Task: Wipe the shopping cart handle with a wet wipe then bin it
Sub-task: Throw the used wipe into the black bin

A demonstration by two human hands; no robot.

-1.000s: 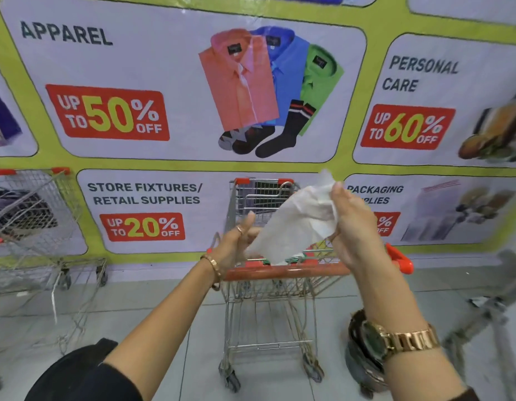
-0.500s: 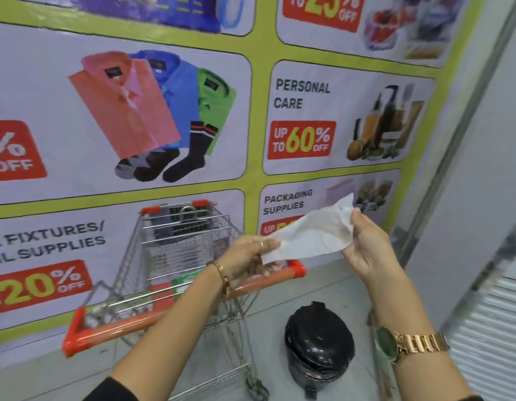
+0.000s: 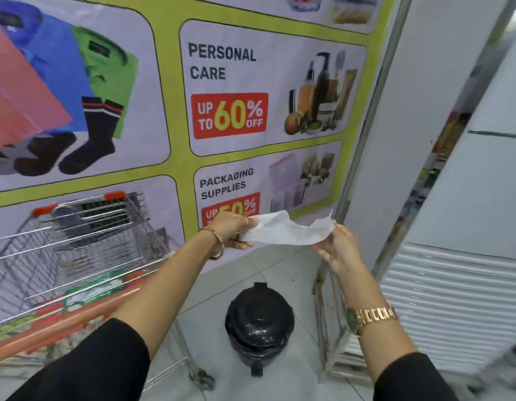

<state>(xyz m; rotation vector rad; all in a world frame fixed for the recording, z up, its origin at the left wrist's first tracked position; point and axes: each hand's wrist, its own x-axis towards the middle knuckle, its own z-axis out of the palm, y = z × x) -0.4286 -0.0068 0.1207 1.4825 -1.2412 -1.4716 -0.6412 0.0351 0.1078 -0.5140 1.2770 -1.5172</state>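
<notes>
Two black sleeves (image 3: 86,369), one per forearm. One gold watch (image 3: 372,316), right wrist; one gold bangle (image 3: 217,241), left wrist. One black lidded bin (image 3: 259,322) on the floor tiles, lid down, below and between the hands. One shopping cart, orange handle (image 3: 63,322) at left, apart from both hands. One wet wipe (image 3: 285,233), spread in the air above the bin: left hand (image 3: 232,231) fingers closed on its left end, right hand (image 3: 337,250) pinching its right corner, remaining fingers loosely open. One sale banner (image 3: 228,82) behind.

Bright even light; motion blur, edges bowed by wide lens.
</notes>
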